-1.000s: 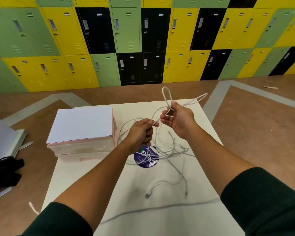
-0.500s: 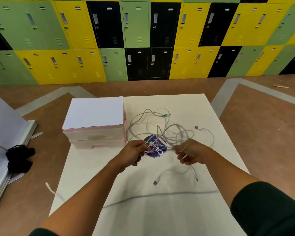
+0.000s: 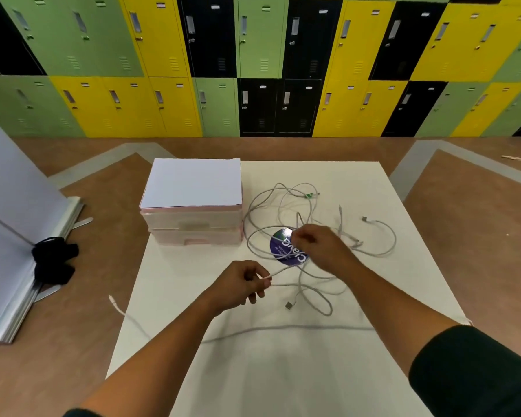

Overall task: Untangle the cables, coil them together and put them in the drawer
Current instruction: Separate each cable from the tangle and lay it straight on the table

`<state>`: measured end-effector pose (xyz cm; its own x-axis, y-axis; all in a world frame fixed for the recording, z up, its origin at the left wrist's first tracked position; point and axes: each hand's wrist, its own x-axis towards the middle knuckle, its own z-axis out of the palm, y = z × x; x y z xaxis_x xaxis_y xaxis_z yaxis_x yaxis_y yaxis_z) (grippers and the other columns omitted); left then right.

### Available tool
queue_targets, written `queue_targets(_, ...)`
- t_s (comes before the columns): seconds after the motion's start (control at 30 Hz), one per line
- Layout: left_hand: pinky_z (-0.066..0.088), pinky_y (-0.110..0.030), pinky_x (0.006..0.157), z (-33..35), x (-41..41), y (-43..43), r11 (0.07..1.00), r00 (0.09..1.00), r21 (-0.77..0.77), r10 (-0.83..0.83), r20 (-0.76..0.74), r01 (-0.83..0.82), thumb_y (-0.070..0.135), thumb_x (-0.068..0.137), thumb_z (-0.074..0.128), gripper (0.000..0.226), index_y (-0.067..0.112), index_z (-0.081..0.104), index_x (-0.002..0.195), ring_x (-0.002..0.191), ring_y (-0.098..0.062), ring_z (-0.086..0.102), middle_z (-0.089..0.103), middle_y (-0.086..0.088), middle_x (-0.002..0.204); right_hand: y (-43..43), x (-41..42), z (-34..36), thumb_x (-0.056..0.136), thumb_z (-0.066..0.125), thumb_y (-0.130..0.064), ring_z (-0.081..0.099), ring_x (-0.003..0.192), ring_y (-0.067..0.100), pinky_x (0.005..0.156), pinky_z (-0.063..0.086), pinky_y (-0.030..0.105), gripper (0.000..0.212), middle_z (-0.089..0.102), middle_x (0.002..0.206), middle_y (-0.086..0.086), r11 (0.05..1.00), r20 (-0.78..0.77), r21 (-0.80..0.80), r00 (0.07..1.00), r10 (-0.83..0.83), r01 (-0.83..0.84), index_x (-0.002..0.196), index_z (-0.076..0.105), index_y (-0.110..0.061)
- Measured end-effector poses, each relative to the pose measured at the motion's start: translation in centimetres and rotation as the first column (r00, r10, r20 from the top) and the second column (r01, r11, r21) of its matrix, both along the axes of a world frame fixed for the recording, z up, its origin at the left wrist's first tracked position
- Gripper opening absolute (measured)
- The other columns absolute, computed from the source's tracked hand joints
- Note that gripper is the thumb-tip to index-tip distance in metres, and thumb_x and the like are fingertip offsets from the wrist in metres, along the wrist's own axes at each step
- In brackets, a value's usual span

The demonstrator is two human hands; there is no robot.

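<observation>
The right hand (image 3: pixel 316 245), blurred, hides part of the round sticker (image 3: pixel 280 248) and of the cables (image 3: pixel 283 285) under it; the worktop (image 3: pixel 283 371) is cut off at the frame's bottom.

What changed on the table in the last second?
The left hand and right hand came down. A second ago they held the cables up in the air; now the tangle lies on the table. The left hand pinches a strand near the front, and the right pinches another over the sticker. The drawer box, sticker and table stayed put.
</observation>
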<state>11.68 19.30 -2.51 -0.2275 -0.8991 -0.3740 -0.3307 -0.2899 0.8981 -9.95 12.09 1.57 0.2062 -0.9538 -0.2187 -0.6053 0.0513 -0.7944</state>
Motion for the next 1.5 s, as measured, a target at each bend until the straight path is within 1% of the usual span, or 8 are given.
queue_targets(0.17,0.039,-0.02,0.049,0.2,0.9,0.0,0.991,0.991,-0.039,0.126,-0.041,-0.128,0.021,0.088,0.074,0.016,0.012,0.066,0.098,0.052,-0.012,0.053,0.069,-0.007,0.067,2.4,4.2,-0.3,0.09,0.067,-0.033,0.066,0.078,0.01,0.066,0.047,0.021,0.016,0.073,0.087,0.001,0.92,-0.121,0.207,0.924,0.362,-0.334,0.1,0.071,-0.022)
queue_targets(0.63,0.046,-0.022,0.06,0.4,6.4,0.4,0.972,0.977,-0.219,0.12,0.179,-0.08,0.02,0.095,0.064,0.009,0.025,0.068,0.1,0.058,-0.006,0.057,0.065,0.001,0.081,1.3,7.2,0.9,0.097,0.052,-0.02,0.054,0.045,0.01,0.047,0.04,0.024,0.017,0.065,0.071,0.007,0.973,-0.071,0.147,0.979,0.191,-0.179,0.09,0.064,-0.011)
queue_targets(0.73,0.041,-0.018,0.063,-0.4,8.3,1.0,0.978,0.943,-0.206,0.098,0.317,-0.032,0.028,0.1,0.055,0.018,0.033,0.061,0.116,0.067,-0.006,0.056,0.06,0.005,0.082,0.8,6.7,-0.3,0.1,0.047,-0.02,0.064,0.051,0.023,0.052,0.05,0.033,0.019,0.064,0.074,0.013,0.985,-0.137,0.131,0.981,0.134,-0.117,0.093,0.059,-0.006)
queue_targets(0.9,0.034,-0.024,0.054,-1.3,9.5,2.6,0.985,0.924,-0.168,0.038,0.381,0.029,0.033,0.103,0.048,0.03,0.029,0.069,0.082,0.048,-0.005,0.04,0.05,0.016,0.053,0.8,5.3,-4.5,0.094,0.048,-0.011,0.059,0.072,0.024,0.064,0.05,0.036,0.021,0.06,0.077,0.005,0.994,-0.351,0.047,0.93,0.11,-0.1,0.077,0.055,-0.02)
queue_targets(1.0,0.041,-0.019,0.06,-1.5,9.6,2.9,0.987,0.9,-0.15,0.01,0.435,0.062,0.024,0.104,0.044,0.028,0.03,0.068,0.091,0.055,-0.002,0.051,0.061,0.016,0.066,1.3,5.4,-6.0,0.095,0.05,-0.011,0.062,0.095,0.026,0.079,0.05,0.033,0.017,0.064,0.101,0.005,0.991,-0.454,-0.016,0.884,0.114,-0.136,0.099,0.065,-0.018)
queue_targets(1.13,0.049,-0.02,0.063,-1.7,9.6,3.0,0.991,0.91,-0.126,0.01,0.415,0.047,0.012,0.103,0.037,0.033,0.033,0.063,0.106,0.059,-0.005,0.058,0.069,0.006,0.08,2.3,7.4,-5.8,0.099,0.054,-0.02,0.057,0.106,0.025,0.092,0.047,0.041,0.021,0.061,0.113,0.007,0.944,-0.246,-0.289,0.965,0.089,-0.161,0.113,0.068,-0.013)
queue_targets(1.3,0.044,-0.018,0.068,-1.2,8.5,2.4,0.986,0.896,-0.167,0.072,0.438,0.002,0.006,0.098,0.037,0.032,0.02,0.066,0.098,0.082,-0.01,0.061,0.067,0.005,0.091,4.5,11.1,-1.8,0.1,0.049,-0.041,0.065,0.07,0.012,0.072,0.052,0.033,0.026,0.071,0.087,-0.002,0.926,-0.047,0.091,0.927,0.371,-0.366,0.101,0.068,-0.023)
queue_targets(1.5,0.05,-0.035,0.072,-1.1,7.9,2.6,0.961,0.862,-0.271,0.088,0.499,0.059,0.028,0.099,0.049,0.031,0.014,0.071,0.083,0.078,-0.014,0.06,0.065,0.002,0.083,5.3,11.9,-2.6,0.1,0.051,-0.025,0.053,0.068,0.007,0.065,0.041,0.026,0.022,0.06,0.076,-0.011,0.905,-0.103,0.13,0.902,0.42,-0.406,0.107,0.071,-0.018)
